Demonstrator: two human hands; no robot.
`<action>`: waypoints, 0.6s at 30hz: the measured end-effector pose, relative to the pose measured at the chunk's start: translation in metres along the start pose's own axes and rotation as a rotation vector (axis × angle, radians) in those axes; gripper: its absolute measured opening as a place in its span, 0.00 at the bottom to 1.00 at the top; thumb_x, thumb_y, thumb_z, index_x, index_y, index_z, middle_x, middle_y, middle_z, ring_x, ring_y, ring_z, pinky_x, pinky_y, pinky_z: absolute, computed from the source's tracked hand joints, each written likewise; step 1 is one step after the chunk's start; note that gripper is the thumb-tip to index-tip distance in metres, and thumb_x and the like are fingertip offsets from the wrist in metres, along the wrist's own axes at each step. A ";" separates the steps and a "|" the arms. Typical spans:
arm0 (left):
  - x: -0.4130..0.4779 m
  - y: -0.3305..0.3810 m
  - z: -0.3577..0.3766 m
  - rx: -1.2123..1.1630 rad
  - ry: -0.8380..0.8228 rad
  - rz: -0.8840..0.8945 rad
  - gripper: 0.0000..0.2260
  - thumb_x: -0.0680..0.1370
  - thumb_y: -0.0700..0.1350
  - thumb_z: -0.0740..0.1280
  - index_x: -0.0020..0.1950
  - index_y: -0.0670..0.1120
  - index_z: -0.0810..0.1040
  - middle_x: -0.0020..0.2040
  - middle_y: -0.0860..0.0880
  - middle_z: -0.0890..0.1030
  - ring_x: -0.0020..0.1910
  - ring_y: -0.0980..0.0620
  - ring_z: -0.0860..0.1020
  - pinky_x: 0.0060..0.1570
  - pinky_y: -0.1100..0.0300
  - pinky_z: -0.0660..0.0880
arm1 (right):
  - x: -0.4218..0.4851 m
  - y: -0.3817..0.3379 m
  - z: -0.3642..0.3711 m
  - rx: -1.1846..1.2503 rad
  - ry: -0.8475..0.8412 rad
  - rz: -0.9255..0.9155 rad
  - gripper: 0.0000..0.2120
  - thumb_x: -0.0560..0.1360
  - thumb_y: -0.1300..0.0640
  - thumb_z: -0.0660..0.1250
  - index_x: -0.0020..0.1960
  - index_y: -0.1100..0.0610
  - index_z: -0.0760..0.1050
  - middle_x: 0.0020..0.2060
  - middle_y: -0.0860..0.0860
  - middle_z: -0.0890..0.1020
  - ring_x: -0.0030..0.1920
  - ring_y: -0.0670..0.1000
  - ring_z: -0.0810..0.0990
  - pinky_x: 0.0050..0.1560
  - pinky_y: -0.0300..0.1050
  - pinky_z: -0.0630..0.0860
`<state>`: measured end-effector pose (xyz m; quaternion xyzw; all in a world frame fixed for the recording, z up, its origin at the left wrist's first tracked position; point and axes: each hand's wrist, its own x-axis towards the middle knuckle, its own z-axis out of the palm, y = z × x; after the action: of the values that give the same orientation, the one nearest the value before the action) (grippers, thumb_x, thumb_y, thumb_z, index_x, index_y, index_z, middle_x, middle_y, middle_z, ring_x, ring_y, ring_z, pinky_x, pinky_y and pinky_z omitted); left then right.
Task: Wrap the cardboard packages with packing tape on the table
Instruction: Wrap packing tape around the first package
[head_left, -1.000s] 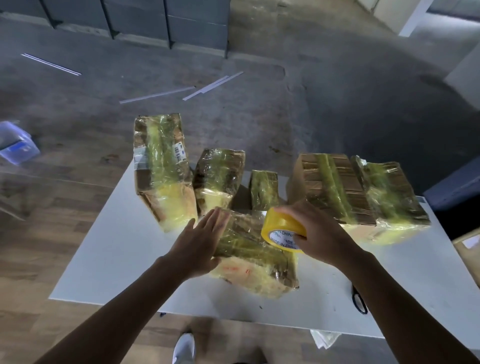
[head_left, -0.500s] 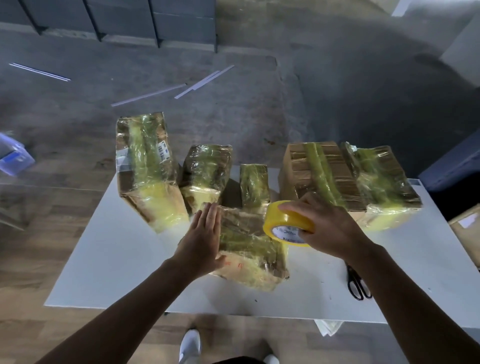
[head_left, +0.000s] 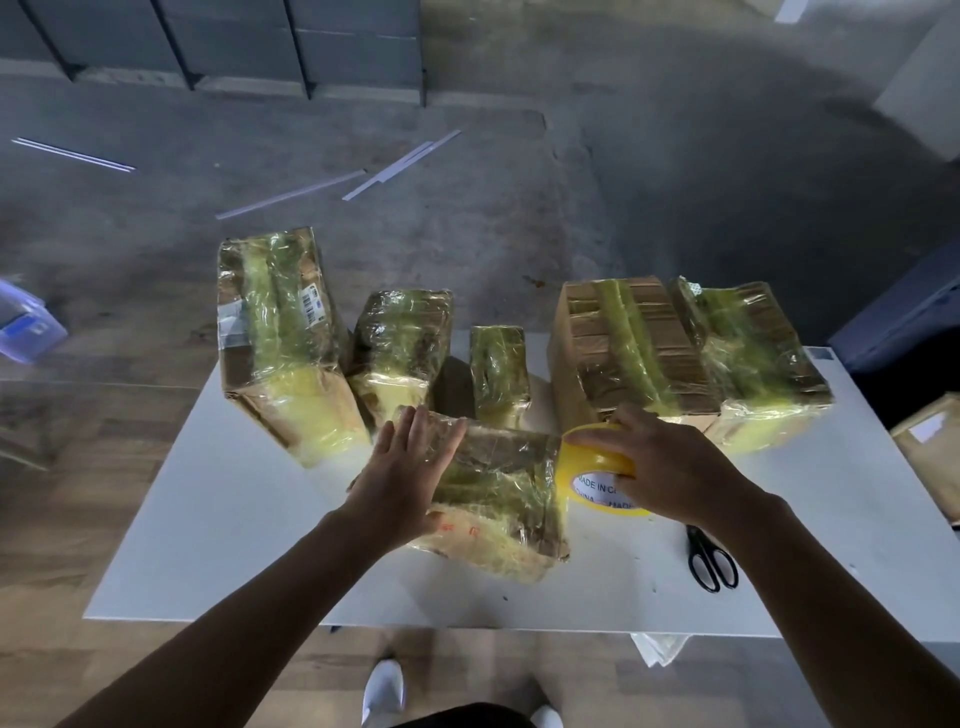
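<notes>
Fingers (head_left: 421, 434) of the left hand (head_left: 400, 473) lie straight and close together, pressed flat on the left end of the package (head_left: 498, 493). It sits near the middle of the desk (head_left: 223, 530), a little toward the near edge. The right hand (head_left: 670, 467) curls over the tape roll (head_left: 597, 480), clamped on its yellow rim, and holds the roll against the package's right end.

Five more packages (head_left: 634, 353) stand in a row along the far edge, all glossy with tape. Scissors (head_left: 711, 564) lie toward the near right corner.

From where I stand, the package looks light enough to turn with one hand. Its cardboard seems dented and soft at the corners, and the film over it looks slick, so a palm could slide on it. I'd pin it from the top as the left hand does. To flip it, I'd take it by the short ends, where the box edges should be stiffest. The roll is rigid and is best held through or around its core. The free strip will probably crease and stick to itself if it goes slack.
</notes>
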<state>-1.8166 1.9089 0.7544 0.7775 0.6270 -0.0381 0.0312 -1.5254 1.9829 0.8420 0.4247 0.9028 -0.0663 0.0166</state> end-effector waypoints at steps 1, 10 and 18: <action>0.000 0.000 0.002 0.000 -0.002 0.002 0.53 0.66 0.59 0.75 0.78 0.52 0.40 0.74 0.28 0.55 0.74 0.30 0.53 0.71 0.39 0.53 | -0.003 0.001 0.000 -0.016 -0.007 0.001 0.26 0.73 0.46 0.67 0.69 0.34 0.67 0.58 0.48 0.72 0.52 0.55 0.80 0.46 0.42 0.69; 0.002 0.011 -0.011 0.157 -0.116 -0.031 0.45 0.76 0.60 0.64 0.78 0.45 0.37 0.75 0.29 0.42 0.75 0.31 0.42 0.73 0.39 0.44 | -0.006 0.006 0.028 -0.062 -0.127 -0.004 0.25 0.74 0.46 0.66 0.70 0.40 0.66 0.56 0.49 0.74 0.54 0.53 0.78 0.46 0.39 0.65; 0.005 0.037 -0.016 0.275 -0.045 0.060 0.30 0.78 0.44 0.51 0.78 0.42 0.46 0.63 0.37 0.72 0.59 0.40 0.71 0.60 0.44 0.69 | -0.008 0.007 0.040 -0.033 -0.106 -0.002 0.26 0.75 0.53 0.65 0.72 0.43 0.66 0.57 0.51 0.74 0.56 0.54 0.76 0.47 0.39 0.65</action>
<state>-1.7788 1.9069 0.7703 0.7916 0.5916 -0.1401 -0.0606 -1.5162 1.9759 0.8024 0.4192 0.9020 -0.0740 0.0713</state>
